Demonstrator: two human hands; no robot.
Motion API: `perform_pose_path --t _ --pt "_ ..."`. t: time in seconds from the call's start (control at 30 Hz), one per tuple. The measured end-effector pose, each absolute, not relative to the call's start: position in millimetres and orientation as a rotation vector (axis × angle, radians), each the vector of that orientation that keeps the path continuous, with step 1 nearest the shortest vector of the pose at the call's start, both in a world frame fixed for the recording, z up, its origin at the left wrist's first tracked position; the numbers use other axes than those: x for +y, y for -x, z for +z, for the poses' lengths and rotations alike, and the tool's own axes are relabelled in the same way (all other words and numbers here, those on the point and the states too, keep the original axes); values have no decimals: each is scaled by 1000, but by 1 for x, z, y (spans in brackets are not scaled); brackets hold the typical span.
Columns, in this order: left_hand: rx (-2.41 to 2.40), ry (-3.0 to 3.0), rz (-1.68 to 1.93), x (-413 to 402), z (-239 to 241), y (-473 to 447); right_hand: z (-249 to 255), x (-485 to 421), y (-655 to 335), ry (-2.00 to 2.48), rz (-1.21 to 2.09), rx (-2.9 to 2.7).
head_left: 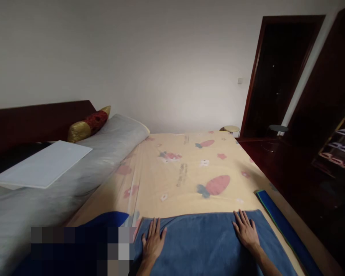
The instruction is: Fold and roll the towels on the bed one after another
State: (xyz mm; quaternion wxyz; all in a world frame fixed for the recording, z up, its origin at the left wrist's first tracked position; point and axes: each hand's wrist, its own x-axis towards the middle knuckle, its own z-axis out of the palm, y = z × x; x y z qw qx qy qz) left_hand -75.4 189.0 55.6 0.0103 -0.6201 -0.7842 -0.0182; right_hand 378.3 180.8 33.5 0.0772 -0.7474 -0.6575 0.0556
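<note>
A blue towel (201, 245) lies spread flat on the near part of a bed covered by a yellow sheet (186, 168) with carrot prints. My left hand (153, 241) rests palm down on the towel's far left corner, fingers stretched out. My right hand (245, 230) lies flat near the towel's far right corner, fingers slightly spread. Neither hand holds anything.
A folded dark blue cloth (278, 220) lies along the bed's right edge. A long grey bolster (74, 172) runs along the left, with a white board (43, 165) and a red-gold pillow (89, 124) by the dark headboard. Dark wooden furniture (304, 168) stands at the right, a doorway (278, 73) behind.
</note>
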Motion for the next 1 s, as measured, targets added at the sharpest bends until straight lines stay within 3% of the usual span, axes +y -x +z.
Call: perform_pose_path --t 0.17,0.33,0.5,0.63,0.8,1.0 --pt "-2448 1803 -83 194 66 96 19 183 -416 2285 75 -1888" --pt "-2601 1870 135 199 70 120 1 178 -461 2447 -6 -1703" --pt "-2598 1859 125 204 96 109 26 182 -465 2392 48 -1761" --pt "-2236 2130 -108 175 89 49 37 158 -403 2203 14 -1908" --pt "-1597 2614 -374 113 54 -24 30 104 -321 1689 305 -2254" --pt "-1548 2447 -404 79 63 -2 34 79 -358 1806 178 -2109"
